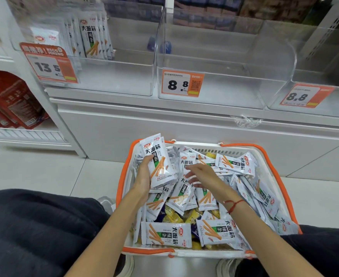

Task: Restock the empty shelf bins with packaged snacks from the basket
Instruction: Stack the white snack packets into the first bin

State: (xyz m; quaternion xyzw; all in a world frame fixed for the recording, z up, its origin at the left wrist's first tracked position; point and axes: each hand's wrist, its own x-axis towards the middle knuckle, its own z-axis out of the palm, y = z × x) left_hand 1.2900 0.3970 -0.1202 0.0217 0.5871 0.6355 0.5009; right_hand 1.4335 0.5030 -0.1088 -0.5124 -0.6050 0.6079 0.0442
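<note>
A white basket with orange handles (272, 166) sits on the floor between my knees, heaped with white snack packets (166, 233) and some yellow ones (173, 215). My left hand (144, 176) grips a small stack of white packets (159, 160), held upright over the basket's left side. Just to its right, my right hand (199, 174) hovers over the pile with fingers spread, touching loose packets. Above, the left clear bin (114, 76) holds several upright white packets (92, 37) at its back. The middle bin (224, 86) and right bin (324, 104) hold nothing visible.
Orange price tags hang on the bin fronts: 13.5 (49, 64), 8.8 (181, 83) and 8.8 (304, 95). A white cabinet (144, 132) stands below the bins. Red packages (13, 100) fill a lower shelf at left. My dark trouser knees flank the basket.
</note>
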